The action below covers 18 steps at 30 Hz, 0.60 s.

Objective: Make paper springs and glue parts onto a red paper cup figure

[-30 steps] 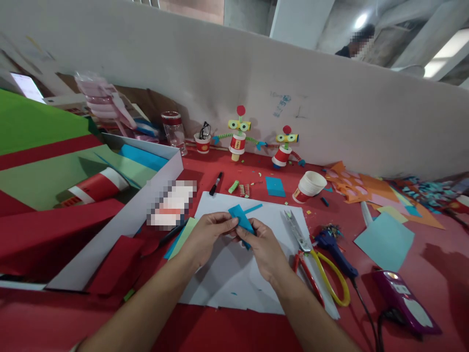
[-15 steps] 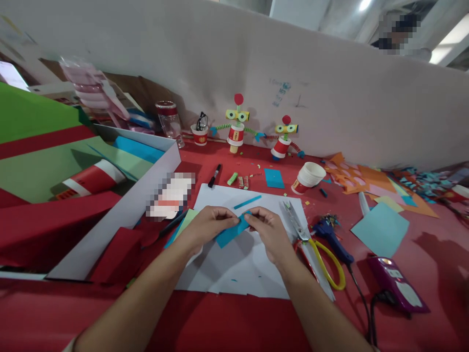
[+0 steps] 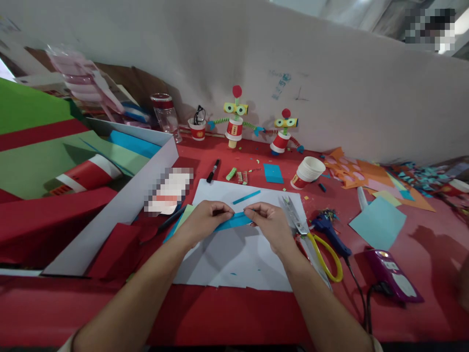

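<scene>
My left hand (image 3: 204, 221) and my right hand (image 3: 271, 224) each pinch one end of a blue paper piece (image 3: 234, 221), held nearly level just above a white sheet (image 3: 238, 254) on the red table. Both hands have their fingers closed on it. A thin blue strip (image 3: 246, 197) lies loose on the sheet just beyond the hands. Yellow-handled scissors (image 3: 311, 239) lie right of my right hand.
A blue glue gun (image 3: 330, 231) and a purple device (image 3: 392, 274) lie at right. Two paper-cup robot figures (image 3: 234, 122) (image 3: 283, 133) stand by the wall, with a stack of paper cups (image 3: 308, 172), a black marker (image 3: 213, 170) and a box of coloured paper (image 3: 110, 161) at left.
The blue piece has turned from tilted up to lying almost level between my hands, and it now looks narrower. My hands have moved slightly apart along it.
</scene>
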Each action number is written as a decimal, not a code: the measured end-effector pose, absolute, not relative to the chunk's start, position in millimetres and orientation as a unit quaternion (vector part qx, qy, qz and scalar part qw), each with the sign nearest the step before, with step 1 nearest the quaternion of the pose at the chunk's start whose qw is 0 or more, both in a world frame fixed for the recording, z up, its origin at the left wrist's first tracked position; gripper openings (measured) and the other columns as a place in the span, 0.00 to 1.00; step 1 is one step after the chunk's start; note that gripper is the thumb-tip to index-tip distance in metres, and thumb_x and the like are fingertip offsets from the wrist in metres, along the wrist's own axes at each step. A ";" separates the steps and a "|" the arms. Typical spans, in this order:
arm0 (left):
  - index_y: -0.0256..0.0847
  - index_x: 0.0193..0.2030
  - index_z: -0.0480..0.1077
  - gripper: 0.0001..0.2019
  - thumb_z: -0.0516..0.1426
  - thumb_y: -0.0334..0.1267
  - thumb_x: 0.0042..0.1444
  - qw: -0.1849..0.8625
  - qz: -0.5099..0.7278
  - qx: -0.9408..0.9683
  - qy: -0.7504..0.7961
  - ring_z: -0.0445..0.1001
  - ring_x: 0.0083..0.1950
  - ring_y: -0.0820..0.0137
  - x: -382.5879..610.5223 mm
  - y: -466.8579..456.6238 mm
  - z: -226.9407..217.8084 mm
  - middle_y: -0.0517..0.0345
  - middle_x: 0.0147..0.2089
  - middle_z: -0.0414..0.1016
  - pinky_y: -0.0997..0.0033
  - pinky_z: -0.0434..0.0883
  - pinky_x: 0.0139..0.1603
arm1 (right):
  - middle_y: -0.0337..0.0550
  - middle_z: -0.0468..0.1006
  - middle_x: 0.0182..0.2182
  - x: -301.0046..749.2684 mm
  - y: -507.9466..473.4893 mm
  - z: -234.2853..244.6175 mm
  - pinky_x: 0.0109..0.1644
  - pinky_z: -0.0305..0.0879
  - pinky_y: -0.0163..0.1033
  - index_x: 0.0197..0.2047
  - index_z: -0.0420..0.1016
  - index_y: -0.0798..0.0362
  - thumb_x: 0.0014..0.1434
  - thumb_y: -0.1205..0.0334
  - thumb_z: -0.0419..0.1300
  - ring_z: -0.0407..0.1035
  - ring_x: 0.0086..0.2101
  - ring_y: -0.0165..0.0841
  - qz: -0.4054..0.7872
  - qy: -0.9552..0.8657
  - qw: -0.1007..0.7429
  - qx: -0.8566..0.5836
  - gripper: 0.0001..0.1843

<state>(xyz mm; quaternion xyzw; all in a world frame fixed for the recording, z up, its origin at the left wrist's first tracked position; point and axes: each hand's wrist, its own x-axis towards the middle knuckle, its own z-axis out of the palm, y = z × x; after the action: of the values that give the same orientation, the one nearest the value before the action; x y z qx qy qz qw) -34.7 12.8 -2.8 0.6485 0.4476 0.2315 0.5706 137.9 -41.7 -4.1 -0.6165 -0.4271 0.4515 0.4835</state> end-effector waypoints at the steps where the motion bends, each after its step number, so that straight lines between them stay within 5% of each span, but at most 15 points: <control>1: 0.41 0.30 0.75 0.09 0.56 0.42 0.49 0.564 0.237 0.656 0.442 0.67 0.29 0.71 -34.2 12.9 -3.5 0.60 0.27 0.73 0.73 0.63 0.29 | 0.36 0.75 0.22 138.2 -41.7 -3.6 0.29 0.64 0.33 0.30 0.78 0.52 0.46 0.56 0.65 0.66 0.24 0.27 0.455 -0.435 0.473 -0.617 0.09; 11: 0.42 0.26 0.75 0.07 0.56 0.39 0.48 0.502 0.233 0.711 0.434 0.69 0.30 0.70 -28.0 10.6 -0.7 0.62 0.25 0.73 0.72 0.64 0.32 | 0.34 0.72 0.20 130.9 -44.3 -4.2 0.27 0.66 0.33 0.29 0.76 0.53 0.48 0.56 0.64 0.66 0.21 0.26 0.467 -0.452 0.444 -0.617 0.09; 18: 0.41 0.30 0.76 0.07 0.58 0.37 0.45 0.587 0.236 0.642 0.434 0.71 0.32 0.70 -34.2 15.7 -7.2 0.60 0.29 0.76 0.71 0.65 0.35 | 0.36 0.73 0.22 134.2 -42.8 -4.1 0.27 0.67 0.32 0.28 0.76 0.54 0.46 0.57 0.65 0.66 0.24 0.26 0.497 -0.410 0.471 -0.602 0.09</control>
<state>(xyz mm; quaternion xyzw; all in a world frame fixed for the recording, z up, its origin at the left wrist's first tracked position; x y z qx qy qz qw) -34.2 15.7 -7.2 0.6416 0.4340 0.2356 0.5869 134.2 -42.8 -4.1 -0.6019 -0.4101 0.4975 0.4712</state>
